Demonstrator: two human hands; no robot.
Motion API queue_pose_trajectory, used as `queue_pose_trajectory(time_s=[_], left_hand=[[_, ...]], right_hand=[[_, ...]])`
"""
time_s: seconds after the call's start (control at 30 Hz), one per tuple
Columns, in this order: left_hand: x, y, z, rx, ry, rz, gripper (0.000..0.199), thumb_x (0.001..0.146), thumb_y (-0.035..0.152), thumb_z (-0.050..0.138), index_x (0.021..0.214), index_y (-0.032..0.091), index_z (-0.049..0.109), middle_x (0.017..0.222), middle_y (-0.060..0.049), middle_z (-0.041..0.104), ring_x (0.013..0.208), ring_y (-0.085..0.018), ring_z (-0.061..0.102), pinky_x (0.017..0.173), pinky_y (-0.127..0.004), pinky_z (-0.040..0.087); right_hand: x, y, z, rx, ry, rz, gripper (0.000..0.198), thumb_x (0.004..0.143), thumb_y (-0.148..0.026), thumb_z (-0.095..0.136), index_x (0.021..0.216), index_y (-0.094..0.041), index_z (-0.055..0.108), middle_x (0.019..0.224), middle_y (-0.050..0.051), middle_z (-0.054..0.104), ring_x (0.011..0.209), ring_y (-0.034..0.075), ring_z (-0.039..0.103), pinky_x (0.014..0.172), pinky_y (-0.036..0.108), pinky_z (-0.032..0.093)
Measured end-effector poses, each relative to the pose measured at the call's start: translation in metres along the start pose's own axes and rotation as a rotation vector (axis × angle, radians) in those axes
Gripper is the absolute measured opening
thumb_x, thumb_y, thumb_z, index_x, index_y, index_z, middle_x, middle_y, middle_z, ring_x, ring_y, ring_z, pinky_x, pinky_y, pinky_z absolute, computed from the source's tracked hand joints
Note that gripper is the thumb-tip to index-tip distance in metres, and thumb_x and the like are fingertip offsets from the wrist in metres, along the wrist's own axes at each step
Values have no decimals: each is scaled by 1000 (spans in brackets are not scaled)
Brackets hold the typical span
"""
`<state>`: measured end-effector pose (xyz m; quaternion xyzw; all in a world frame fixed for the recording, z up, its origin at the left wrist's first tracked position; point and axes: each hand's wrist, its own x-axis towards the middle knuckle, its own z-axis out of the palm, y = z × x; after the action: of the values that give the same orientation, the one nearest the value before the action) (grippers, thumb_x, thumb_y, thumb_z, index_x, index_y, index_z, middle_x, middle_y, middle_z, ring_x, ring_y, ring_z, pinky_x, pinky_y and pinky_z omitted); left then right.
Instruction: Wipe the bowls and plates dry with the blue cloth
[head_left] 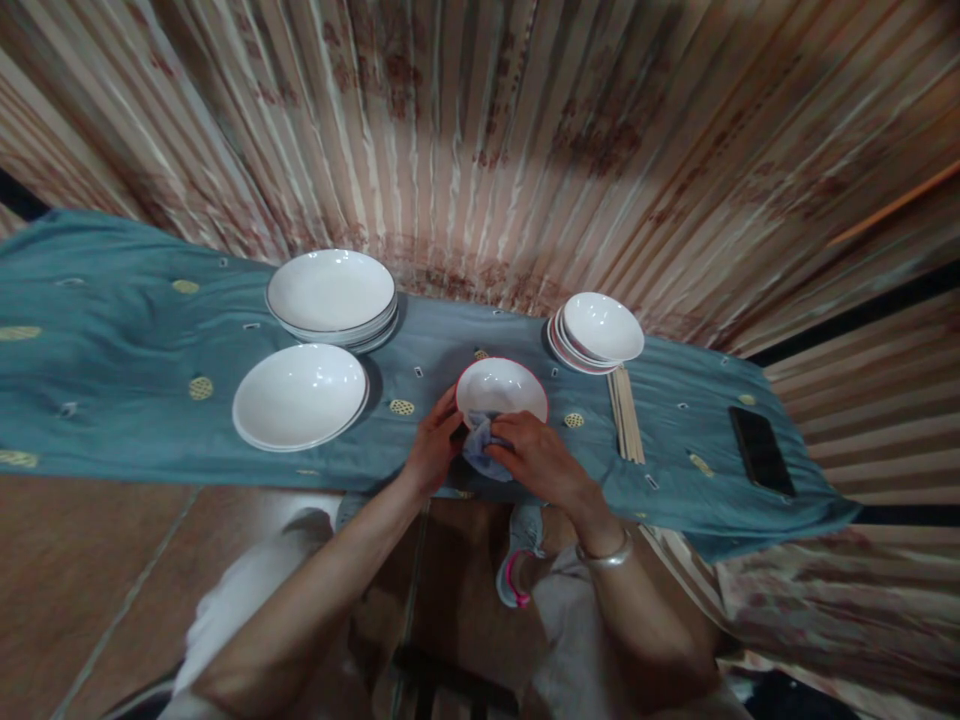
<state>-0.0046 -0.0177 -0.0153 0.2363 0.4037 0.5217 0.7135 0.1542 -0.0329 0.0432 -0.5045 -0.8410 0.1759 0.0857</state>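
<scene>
A white bowl with a red rim stands near the front edge of the cloth-covered table. My left hand grips its left side, fingers against the outside of the wall. In my right hand is a bunched bluish cloth, pinched at the bowl's near rim. Part of the cloth lies inside the bowl and part hangs over the front. My hands hide the bowl's near side.
Back left stands a stack of plates, with white shallow dishes before it. To the right are stacked bowls, a bundle of chopsticks and a black phone. A pleated curtain hangs behind the table.
</scene>
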Motion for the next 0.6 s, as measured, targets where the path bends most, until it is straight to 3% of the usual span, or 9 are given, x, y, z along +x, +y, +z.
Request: queue_pose_trajectory(time_s=[0.23,0.5,0.6], left_hand=[[6,-6,-1,-48,-15,104,45,83,43,65,120,18,67,125,-7,68,122,-24,57,105,-34,42],[10,-4,4,-186,150,-39,31,90,40,58,100,13,69,98,-7,75,106,-19,66,95,-30,51],[6,1,6,-194,181,-83,26,92,37,55,97,14,68,99,-7,74,105,-20,66,93,-31,53]], right_hand=[[21,-16,15,-65,84,16,13,95,-19,55,90,-16,67,99,10,71,97,22,63,94,35,45],[51,-14,25,-80,183,73,21,98,-27,51,92,-16,67,99,11,72,93,22,62,88,33,46],[60,-13,24,-80,181,134,24,99,-29,50,94,-14,67,100,12,72,95,23,63,87,32,45]])
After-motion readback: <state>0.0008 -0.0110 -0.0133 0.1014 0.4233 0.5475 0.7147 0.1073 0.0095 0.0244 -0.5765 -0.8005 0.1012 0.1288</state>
